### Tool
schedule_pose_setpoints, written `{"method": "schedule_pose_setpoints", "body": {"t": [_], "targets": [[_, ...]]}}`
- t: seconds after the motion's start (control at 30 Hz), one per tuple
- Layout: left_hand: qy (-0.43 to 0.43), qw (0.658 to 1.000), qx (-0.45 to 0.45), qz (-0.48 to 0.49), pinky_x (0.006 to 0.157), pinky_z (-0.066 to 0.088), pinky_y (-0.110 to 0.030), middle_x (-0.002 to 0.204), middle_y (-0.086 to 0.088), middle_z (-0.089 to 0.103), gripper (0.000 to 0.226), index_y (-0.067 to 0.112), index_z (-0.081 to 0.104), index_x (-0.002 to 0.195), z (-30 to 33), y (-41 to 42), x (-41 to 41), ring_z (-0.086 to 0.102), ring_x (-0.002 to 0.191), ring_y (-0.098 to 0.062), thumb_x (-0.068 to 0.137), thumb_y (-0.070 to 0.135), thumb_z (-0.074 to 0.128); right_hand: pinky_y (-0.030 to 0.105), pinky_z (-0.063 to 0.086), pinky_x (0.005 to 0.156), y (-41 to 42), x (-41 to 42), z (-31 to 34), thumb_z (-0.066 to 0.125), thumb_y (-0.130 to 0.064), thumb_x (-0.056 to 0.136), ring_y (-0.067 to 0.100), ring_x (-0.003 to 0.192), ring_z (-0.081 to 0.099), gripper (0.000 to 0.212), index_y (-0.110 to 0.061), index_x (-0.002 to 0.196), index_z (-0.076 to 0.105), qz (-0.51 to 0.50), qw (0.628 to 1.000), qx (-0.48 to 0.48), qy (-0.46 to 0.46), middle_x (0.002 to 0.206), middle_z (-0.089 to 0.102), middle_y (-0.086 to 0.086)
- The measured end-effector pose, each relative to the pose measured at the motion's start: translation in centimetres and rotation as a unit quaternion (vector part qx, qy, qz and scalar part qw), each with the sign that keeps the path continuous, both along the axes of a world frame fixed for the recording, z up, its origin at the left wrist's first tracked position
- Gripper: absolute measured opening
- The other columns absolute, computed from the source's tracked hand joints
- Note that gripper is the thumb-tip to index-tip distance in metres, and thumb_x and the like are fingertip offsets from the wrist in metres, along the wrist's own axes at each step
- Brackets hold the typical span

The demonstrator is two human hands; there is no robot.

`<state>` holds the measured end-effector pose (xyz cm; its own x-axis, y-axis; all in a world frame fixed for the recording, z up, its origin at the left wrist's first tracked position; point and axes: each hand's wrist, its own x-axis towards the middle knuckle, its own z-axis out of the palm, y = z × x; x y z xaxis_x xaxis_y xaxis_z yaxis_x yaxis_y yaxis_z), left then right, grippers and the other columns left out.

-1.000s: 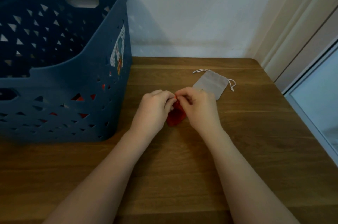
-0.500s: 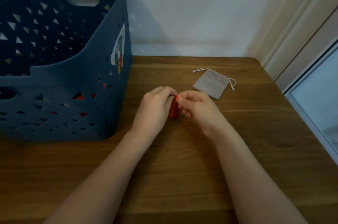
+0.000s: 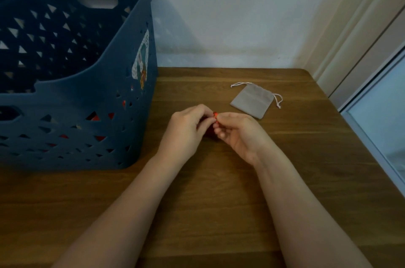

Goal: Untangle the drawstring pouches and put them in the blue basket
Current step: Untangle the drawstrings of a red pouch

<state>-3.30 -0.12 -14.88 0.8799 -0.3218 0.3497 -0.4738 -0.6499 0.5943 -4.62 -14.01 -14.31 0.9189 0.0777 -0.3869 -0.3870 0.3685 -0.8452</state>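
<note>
Red pouch [image 3: 215, 115] is sitting almost hidden between the two hands at the desk's middle, only a sliver of it showing. Left hand [image 3: 188, 128] and right hand [image 3: 238, 133] are both pinching it with curled fingers, fingertips meeting over it. Grey drawstring pouch [image 3: 252, 100] is lying flat on the desk [image 3: 219, 213], just beyond the right hand. Blue basket [image 3: 76, 96] is standing at the far left, red showing through its holes.
</note>
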Motion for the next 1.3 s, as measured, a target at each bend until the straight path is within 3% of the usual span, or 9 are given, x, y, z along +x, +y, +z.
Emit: {"method": "schedule_pose_setpoints", "body": {"t": [0.23, 0.33, 0.47, 0.57, 0.73, 0.87, 1.0, 1.1, 1.3], "targets": [[0.019, 0.994, 0.077, 0.074, 0.072, 0.04, -0.019, 0.099, 0.009, 0.052, 0.014, 0.022, 0.053, 0.107, -0.3, -0.4, 0.5, 0.049, 0.087, -0.003, 0.097, 0.026, 0.045, 0.018, 0.049, 0.055, 0.3, -0.1, 0.1, 0.052, 0.005, 0.087, 0.009, 0.063, 0.058, 0.018, -0.005, 0.098, 0.063, -0.023, 0.999, -0.018, -0.032, 0.074, 0.064, 0.004], [-0.004, 0.992, 0.088, 0.093, 0.074, 0.038, -0.022, 0.094, 0.011, 0.045, 0.013, 0.021, 0.052, 0.105, -0.1, 0.0, 0.9, 0.048, 0.09, -0.006, 0.097, 0.024, 0.043, 0.017, 0.046, 0.051, 0.1, 0.2, -0.2, 0.049, 0.009, 0.085, 0.01, 0.058, 0.055, 0.021, -0.009, 0.085, 0.059, -0.091, 0.994, -0.007, -0.059, 0.068, 0.061, 0.005], [0.027, 0.992, 0.061, 0.103, 0.069, 0.036, -0.021, 0.091, 0.012, 0.047, 0.008, 0.023, 0.05, 0.101, 0.3, 0.3, 1.4, 0.047, 0.084, -0.005, 0.097, 0.024, 0.043, 0.017, 0.046, 0.052, 0.3, 0.5, -0.7, 0.047, 0.012, 0.085, 0.01, 0.059, 0.055, 0.028, -0.012, 0.074, 0.055, -0.125, 0.987, 0.015, -0.103, 0.063, 0.061, 0.003], [0.041, 0.994, 0.038, 0.089, 0.063, 0.035, -0.019, 0.086, 0.013, 0.046, 0.004, 0.025, 0.047, 0.097, 0.3, 0.3, 1.3, 0.047, 0.077, -0.003, 0.097, 0.024, 0.043, 0.018, 0.048, 0.057, 0.4, 0.4, -0.6, 0.048, 0.01, 0.087, 0.009, 0.061, 0.056, 0.023, -0.011, 0.083, 0.057, -0.111, 0.985, -0.022, -0.131, 0.065, 0.062, 0.0], [0.077, 0.991, 0.017, 0.11, 0.068, 0.036, -0.021, 0.09, 0.009, 0.049, 0.006, 0.023, 0.049, 0.099, 0.1, -0.5, 1.5, 0.049, 0.083, -0.007, 0.098, 0.023, 0.043, 0.018, 0.046, 0.057, 0.4, 0.3, -0.4, 0.05, 0.01, 0.086, 0.01, 0.062, 0.055, 0.024, -0.014, 0.083, 0.053, -0.17, 0.976, -0.038, -0.131, 0.067, 0.061, 0.002], [0.092, 0.99, -0.045, 0.097, 0.061, 0.036, -0.015, 0.086, 0.01, 0.05, 0.005, 0.026, 0.047, 0.096, 1.1, 0.0, 1.0, 0.05, 0.077, -0.001, 0.098, 0.024, 0.042, 0.02, 0.046, 0.06, 0.0, 0.1, 0.3, 0.053, 0.008, 0.086, 0.009, 0.063, 0.056, 0.022, -0.013, 0.093, 0.057, -0.129, 0.976, -0.062, -0.164, 0.07, 0.064, 0.002], [0.038, 0.99, -0.125, 0.047, 0.059, 0.043, -0.011, 0.079, 0.007, 0.056, 0.01, 0.023, 0.048, 0.089, 4.1, 1.0, -0.2, 0.055, 0.07, -0.004, 0.098, 0.022, 0.044, 0.019, 0.045, 0.057, 0.6, -0.4, 2.3, 0.053, 0.006, 0.088, 0.008, 0.061, 0.055, 0.037, -0.023, 0.111, 0.057, -0.064, 0.958, -0.107, -0.258, 0.069, 0.064, -0.002], [-0.056, 0.989, -0.132, 0.027, 0.067, 0.047, -0.029, 0.078, 0.002, 0.059, 0.008, 0.016, 0.053, 0.091, 7.5, 1.6, -0.9, 0.058, 0.072, -0.016, 0.096, 0.02, 0.049, 0.019, 0.045, 0.059, 2.3, -0.8, 4.2, 0.054, 0.0, 0.09, 0.007, 0.064, 0.055, 0.037, -0.024, 0.118, 0.057, -0.066, 0.93, -0.148, -0.329, 0.071, 0.063, -0.007], [-0.179, 0.979, -0.101, 0.01, 0.074, 0.052, -0.039, 0.092, 0.001, 0.063, 0.013, 0.014, 0.057, 0.104, 14.1, 3.6, -3.1, 0.061, 0.082, -0.016, 0.094, 0.021, 0.053, 0.029, 0.052, 0.069, 5.5, -0.6, 9.9, 0.05, -0.003, 0.092, 0.013, 0.081, 0.061, 0.028, -0.027, 0.103, 0.058, -0.085, 0.882, -0.14, -0.442, 0.09, 0.065, 0.0]]}}
